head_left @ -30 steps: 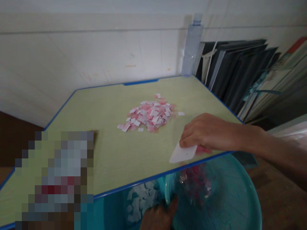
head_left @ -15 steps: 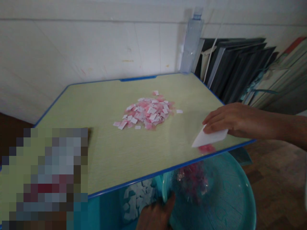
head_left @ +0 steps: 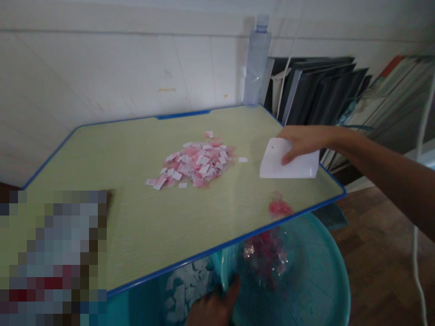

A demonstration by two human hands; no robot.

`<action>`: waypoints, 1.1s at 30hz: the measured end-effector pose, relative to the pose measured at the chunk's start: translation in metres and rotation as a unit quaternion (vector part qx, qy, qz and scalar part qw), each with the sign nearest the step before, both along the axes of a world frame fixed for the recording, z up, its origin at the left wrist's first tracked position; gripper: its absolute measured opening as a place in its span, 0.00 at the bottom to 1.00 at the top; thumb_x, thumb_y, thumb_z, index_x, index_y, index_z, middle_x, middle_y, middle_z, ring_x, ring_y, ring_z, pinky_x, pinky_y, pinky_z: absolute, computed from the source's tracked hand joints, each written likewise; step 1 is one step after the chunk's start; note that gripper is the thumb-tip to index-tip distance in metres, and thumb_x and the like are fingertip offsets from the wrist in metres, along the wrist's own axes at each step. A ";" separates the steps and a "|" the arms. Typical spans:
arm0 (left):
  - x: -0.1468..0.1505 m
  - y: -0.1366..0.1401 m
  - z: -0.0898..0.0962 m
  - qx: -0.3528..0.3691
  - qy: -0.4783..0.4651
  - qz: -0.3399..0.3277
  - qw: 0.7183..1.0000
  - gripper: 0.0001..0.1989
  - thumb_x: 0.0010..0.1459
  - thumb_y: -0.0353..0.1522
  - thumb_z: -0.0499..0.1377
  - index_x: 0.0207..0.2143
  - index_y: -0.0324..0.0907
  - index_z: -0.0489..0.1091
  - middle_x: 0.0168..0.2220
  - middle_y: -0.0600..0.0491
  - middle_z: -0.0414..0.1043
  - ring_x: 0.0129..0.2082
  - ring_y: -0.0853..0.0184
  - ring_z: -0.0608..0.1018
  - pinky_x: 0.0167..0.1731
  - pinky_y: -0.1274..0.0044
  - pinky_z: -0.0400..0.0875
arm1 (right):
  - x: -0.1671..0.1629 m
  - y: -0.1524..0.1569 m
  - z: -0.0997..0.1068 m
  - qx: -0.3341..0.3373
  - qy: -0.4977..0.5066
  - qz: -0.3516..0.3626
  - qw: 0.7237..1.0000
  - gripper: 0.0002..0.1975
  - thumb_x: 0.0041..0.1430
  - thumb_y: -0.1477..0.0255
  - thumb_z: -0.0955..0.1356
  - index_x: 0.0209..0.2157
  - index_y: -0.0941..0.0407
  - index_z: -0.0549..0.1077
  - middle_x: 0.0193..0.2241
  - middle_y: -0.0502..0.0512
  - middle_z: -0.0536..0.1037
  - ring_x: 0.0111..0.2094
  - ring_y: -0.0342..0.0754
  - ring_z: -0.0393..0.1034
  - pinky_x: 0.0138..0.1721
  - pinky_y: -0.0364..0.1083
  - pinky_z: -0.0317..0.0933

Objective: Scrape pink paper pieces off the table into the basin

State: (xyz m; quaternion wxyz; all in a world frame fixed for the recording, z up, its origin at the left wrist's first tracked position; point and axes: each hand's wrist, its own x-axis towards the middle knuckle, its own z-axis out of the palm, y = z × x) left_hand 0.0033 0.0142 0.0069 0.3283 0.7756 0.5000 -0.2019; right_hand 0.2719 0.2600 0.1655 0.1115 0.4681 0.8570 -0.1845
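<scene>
My right hand (head_left: 299,140) grips a white, flat plastic scraper (head_left: 272,165), held over the right part of the pale yellow-green board (head_left: 142,231), thumb across its face. Nearer the board's front edge lies a small clump of red-pink petal-like pieces (head_left: 280,207). A heap of pink and white paper-like scraps (head_left: 200,165) sits mid-board, with one white scrap just to its right. Below the front edge, my left hand (head_left: 212,310) is closed on the rim of a round teal mesh basket (head_left: 341,271), partly out of frame. Shiny red pieces (head_left: 267,256) lie inside the basket.
A clear bottle (head_left: 256,68) stands at the board's back right corner against the wall. Dark flat panels (head_left: 326,90) lean beyond the right edge. Beside the basket, a teal bin (head_left: 144,296) holds white scraps (head_left: 185,287). A pixelated patch hides the board's left front.
My right hand has lifted the scraper back and away from the front edge, turning its broad face into view. The red-pink clump is now uncovered. My left hand stays at the basket rim.
</scene>
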 end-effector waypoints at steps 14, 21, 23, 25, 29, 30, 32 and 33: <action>0.001 -0.003 -0.001 0.006 0.007 -0.007 1.000 0.38 0.46 0.23 0.51 0.62 0.44 0.55 0.44 0.42 0.74 0.41 0.52 0.76 0.39 0.63 0.71 | -0.030 -0.046 -0.007 -0.084 0.084 0.068 0.991 0.11 0.40 0.75 0.71 0.30 0.61 0.73 0.28 0.53 0.77 0.30 0.50 0.70 0.28 0.44 0.60; 0.001 -0.004 -0.001 0.031 -0.002 -0.007 0.999 0.36 0.47 0.23 0.51 0.62 0.44 0.56 0.44 0.42 0.74 0.41 0.52 0.77 0.38 0.63 0.71 | -0.031 -0.060 -0.003 -0.022 0.080 0.064 0.994 0.12 0.42 0.72 0.71 0.33 0.59 0.73 0.30 0.53 0.77 0.34 0.51 0.71 0.33 0.46 0.61; 0.001 -0.004 -0.001 0.028 0.002 -0.008 1.000 0.36 0.48 0.23 0.51 0.62 0.44 0.56 0.44 0.42 0.74 0.40 0.52 0.77 0.38 0.63 0.72 | -0.030 -0.063 -0.004 -0.009 0.080 0.072 0.994 0.14 0.43 0.72 0.71 0.36 0.59 0.74 0.33 0.55 0.77 0.37 0.52 0.71 0.37 0.47 0.61; 0.002 -0.004 0.000 0.027 0.008 -0.010 1.000 0.35 0.48 0.23 0.51 0.62 0.43 0.56 0.44 0.41 0.74 0.40 0.52 0.77 0.38 0.63 0.72 | -0.031 -0.065 -0.006 -0.003 0.079 0.082 0.994 0.16 0.43 0.72 0.71 0.38 0.59 0.74 0.36 0.56 0.77 0.40 0.52 0.70 0.38 0.47 0.61; 0.002 -0.005 -0.001 0.033 0.012 -0.015 0.999 0.34 0.50 0.25 0.51 0.62 0.44 0.55 0.44 0.42 0.74 0.41 0.53 0.77 0.38 0.65 0.72 | -0.033 -0.072 -0.008 0.016 0.064 0.088 0.994 0.17 0.44 0.70 0.72 0.39 0.58 0.74 0.35 0.57 0.78 0.39 0.53 0.70 0.36 0.46 0.61; 0.001 -0.005 -0.001 0.033 0.011 -0.015 0.999 0.34 0.50 0.25 0.51 0.62 0.44 0.55 0.44 0.42 0.74 0.40 0.53 0.77 0.38 0.65 0.72 | -0.033 -0.074 -0.007 0.023 0.058 0.084 0.994 0.18 0.45 0.70 0.71 0.40 0.58 0.74 0.35 0.57 0.77 0.39 0.53 0.70 0.36 0.47 0.61; 0.001 -0.006 -0.001 0.034 0.008 -0.015 0.999 0.34 0.50 0.25 0.51 0.62 0.44 0.55 0.43 0.42 0.74 0.40 0.53 0.77 0.38 0.64 0.72 | -0.033 -0.079 -0.005 0.036 0.050 0.075 0.995 0.17 0.47 0.71 0.70 0.42 0.58 0.74 0.36 0.57 0.77 0.40 0.53 0.70 0.37 0.47 0.60; 0.001 -0.006 -0.002 0.036 0.007 -0.014 0.999 0.34 0.50 0.25 0.51 0.62 0.44 0.55 0.43 0.42 0.74 0.40 0.53 0.77 0.38 0.64 0.72 | -0.032 -0.082 -0.004 0.044 0.048 0.074 0.995 0.17 0.48 0.72 0.70 0.43 0.57 0.73 0.36 0.57 0.77 0.40 0.53 0.70 0.38 0.47 0.59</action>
